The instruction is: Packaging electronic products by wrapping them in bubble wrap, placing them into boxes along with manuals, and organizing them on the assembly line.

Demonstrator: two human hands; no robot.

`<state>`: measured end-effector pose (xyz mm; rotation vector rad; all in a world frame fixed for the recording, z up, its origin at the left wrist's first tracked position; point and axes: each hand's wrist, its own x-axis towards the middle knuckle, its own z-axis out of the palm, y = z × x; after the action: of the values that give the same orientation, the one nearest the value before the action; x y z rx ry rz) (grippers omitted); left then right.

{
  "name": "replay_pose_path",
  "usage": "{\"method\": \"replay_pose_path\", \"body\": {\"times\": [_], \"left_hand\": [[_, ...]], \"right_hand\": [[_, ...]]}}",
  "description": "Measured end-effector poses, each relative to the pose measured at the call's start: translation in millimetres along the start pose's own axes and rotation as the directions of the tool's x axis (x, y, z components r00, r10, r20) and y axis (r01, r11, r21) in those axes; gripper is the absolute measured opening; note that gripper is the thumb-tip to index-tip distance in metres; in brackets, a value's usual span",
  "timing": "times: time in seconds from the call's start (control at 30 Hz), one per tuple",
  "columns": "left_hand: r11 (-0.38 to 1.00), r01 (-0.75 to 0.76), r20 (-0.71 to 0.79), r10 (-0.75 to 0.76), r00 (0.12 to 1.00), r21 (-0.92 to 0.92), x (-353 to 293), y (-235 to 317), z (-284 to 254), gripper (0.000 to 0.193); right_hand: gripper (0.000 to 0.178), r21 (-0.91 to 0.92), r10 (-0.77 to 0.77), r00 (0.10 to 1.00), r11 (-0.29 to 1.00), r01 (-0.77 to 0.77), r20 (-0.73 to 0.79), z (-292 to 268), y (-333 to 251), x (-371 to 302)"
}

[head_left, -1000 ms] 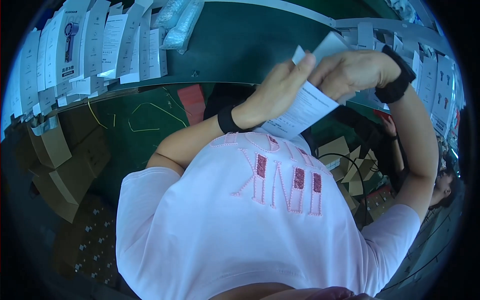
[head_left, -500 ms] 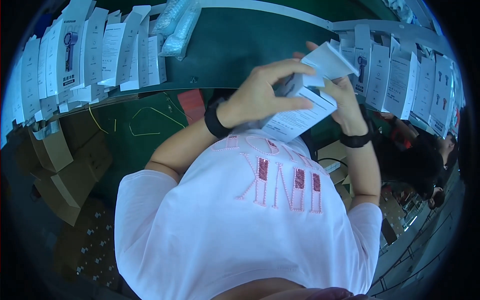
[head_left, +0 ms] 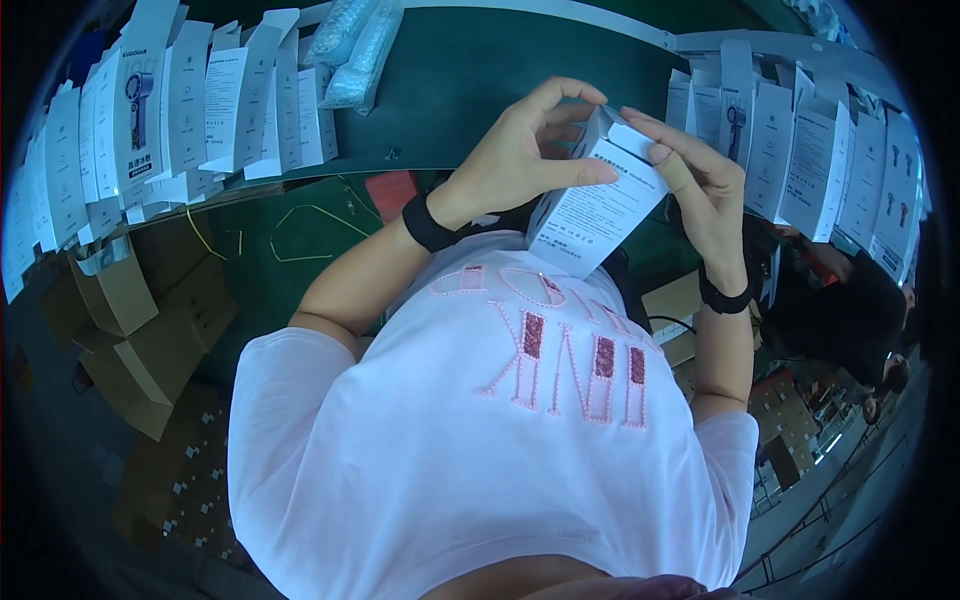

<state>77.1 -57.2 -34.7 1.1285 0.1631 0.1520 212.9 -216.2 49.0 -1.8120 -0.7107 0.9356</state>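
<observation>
your left hand (head_left: 520,160) has its grip closed round the box (head_left: 598,205), thumb across its side, fingers curled over the top flap. your right hand (head_left: 700,185) pinches the same flap end. the box sits tilted in the air before your chest, above the green bench (head_left: 450,80), with rows of flat cartons (head_left: 180,110) on either side.

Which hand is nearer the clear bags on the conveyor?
Left. The left hand grips the white box just right of the bags; the right hand holds the box's far side.
</observation>
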Motion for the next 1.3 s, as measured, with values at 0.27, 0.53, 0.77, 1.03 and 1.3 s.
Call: {"method": "replay_pose_path", "body": {"times": [0.27,0.53,0.77,1.03,1.3], "left_hand": [[0.999,0.001,0.023,-0.002,1.000,0.039,2.6,-3.3,1.0,0.047],[0.049,0.629,-0.602,0.359,0.714,0.776,-10.2,-53.1,-175.3,0.075],[-0.057,0.702,-0.667,0.264,0.696,0.710,-4.8,-85.4,-203.9,0.060],[0.982,0.123,-0.259,-0.082,0.962,0.144,13.3,-20.5,-50.1,0.054],[0.988,-0.017,0.033,0.012,0.999,0.157,13.5,27.0,10.5,0.068]], "right_hand": [[0.066,-0.024,0.117,0.993,0.993,-0.117,0.006,13.2,15.2,-9.3],[0.056,0.226,0.324,0.942,0.915,-0.335,0.087,-66.4,157.1,135.8],[0.069,-0.582,-0.082,0.950,0.805,-0.115,-0.301,-72.8,216.9,154.4],[0.066,-0.439,-0.427,0.878,0.846,0.303,-0.216,-11.8,5.2,36.6],[0.043,-0.509,-0.666,0.726,0.691,0.514,-0.171,-17.2,-50.8,12.4]]}}
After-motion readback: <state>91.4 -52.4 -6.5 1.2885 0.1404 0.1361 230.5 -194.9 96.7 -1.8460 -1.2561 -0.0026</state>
